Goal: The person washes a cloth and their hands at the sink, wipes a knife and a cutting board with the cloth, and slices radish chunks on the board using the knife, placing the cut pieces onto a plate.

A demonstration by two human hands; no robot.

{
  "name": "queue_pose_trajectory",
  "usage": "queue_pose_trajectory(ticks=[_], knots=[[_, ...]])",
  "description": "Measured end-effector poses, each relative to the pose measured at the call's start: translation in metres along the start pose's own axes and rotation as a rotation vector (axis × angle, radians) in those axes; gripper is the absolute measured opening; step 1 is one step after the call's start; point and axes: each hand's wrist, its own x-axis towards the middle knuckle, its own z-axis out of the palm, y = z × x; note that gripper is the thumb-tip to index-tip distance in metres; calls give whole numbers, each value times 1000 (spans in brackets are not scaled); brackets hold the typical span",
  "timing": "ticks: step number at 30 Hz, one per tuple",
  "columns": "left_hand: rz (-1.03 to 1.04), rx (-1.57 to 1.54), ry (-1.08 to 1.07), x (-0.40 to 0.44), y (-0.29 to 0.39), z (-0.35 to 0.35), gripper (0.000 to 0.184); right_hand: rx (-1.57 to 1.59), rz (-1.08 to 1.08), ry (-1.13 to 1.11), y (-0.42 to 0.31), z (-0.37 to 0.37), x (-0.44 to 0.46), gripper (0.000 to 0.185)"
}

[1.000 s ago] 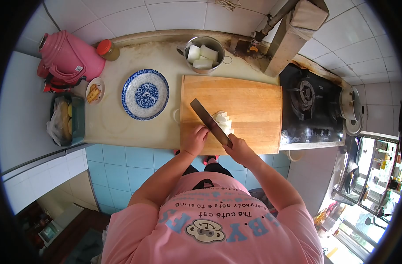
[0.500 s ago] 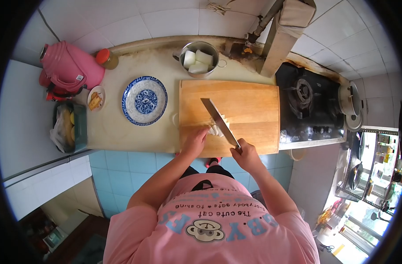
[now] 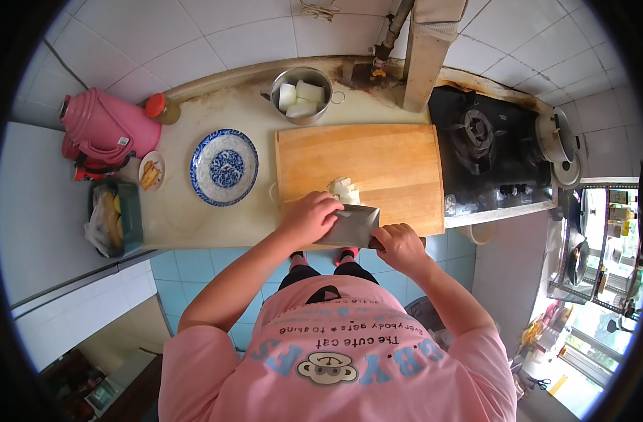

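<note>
Right hand [image 3: 400,249] grips cleaver [image 3: 355,224], left hand [image 3: 310,219] at blade [image 3: 344,228], hold unclear; plate [image 3: 224,167], pot [image 3: 304,120] nearby.

In the upper left of the frame I see a pink thermos [image 3: 114,123], with a red-lidded jar [image 3: 163,110] just beside it on the counter [image 3: 209,102]. Below them I make out a small dish [image 3: 159,160] of browned food and a green bin [image 3: 133,224] holding a plastic bag [image 3: 98,228]. Right of centre I have a black gas stove [image 3: 493,151], and scissors [image 3: 541,383] at lower right.
</note>
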Motion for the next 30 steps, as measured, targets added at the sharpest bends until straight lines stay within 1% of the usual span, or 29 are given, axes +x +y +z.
queue_pose_trajectory(ticks=[1, 4, 5, 7, 8, 9, 11, 12, 16, 18, 19, 21, 22, 23, 25, 27, 29, 30], knots=[[-3, 3, -1, 2, 0, 7, 27, 3, -2, 1, -1, 1, 0, 33], [4, 73, -44, 8, -8, 17, 38, 51, -11, 1, -3, 3, 1, 32], [5, 74, -46, 10, -12, 20, 38, 26, -37, -25, -3, 3, 0, 31], [-135, -145, -135, 11, -22, 29, 36, 1, -62, -50, -4, 3, -1, 31], [-244, -250, -178, 16, -28, 35, 35, 0, -75, -70, -3, 4, -3, 31], [-242, -248, -179, 19, -34, 40, 35, -2, -89, -90, -3, 5, -3, 31], [-222, -236, -79, 23, -46, 47, 34, 0, -96, -92, -3, 3, -2, 31], [-250, -225, -78, 26, -47, 45, 34, 2, -105, -97, -3, 2, -1, 31], [-236, -141, -126, 31, -36, 34, 34, -15, -125, -138, 2, 6, 0, 29], [-139, 30, -163, 29, -22, 26, 40, -29, -137, -156, 3, 7, 3, 25], [-139, 30, -164, 28, -15, 25, 40, -29, -137, -156, 3, 7, 4, 25], [-85, 53, -180, 28, -1, 26, 49, -32, -153, -153, 3, 7, 6, 21], [-96, 59, -207, 29, 6, 27, 57, -33, -153, -152, 3, 6, 8, 21], [-96, 59, -207, 29, 9, 30, 57, -30, -163, -135, 3, 6, 9, 21], [-47, 111, -146, 29, 13, 36, 62, -27, -173, -120, 3, 6, 11, 20], [-61, 119, -154, 30, 7, 41, 63, -40, -192, -149, 4, 8, 13, 21], [-88, 175, -100, 33, -4, 41, 58, -33, -188, -156, 5, 12, 12, 24], [-43, 205, -10, 34, -10, 41, 53, -26, -184, -162, 6, 12, 12, 28]])
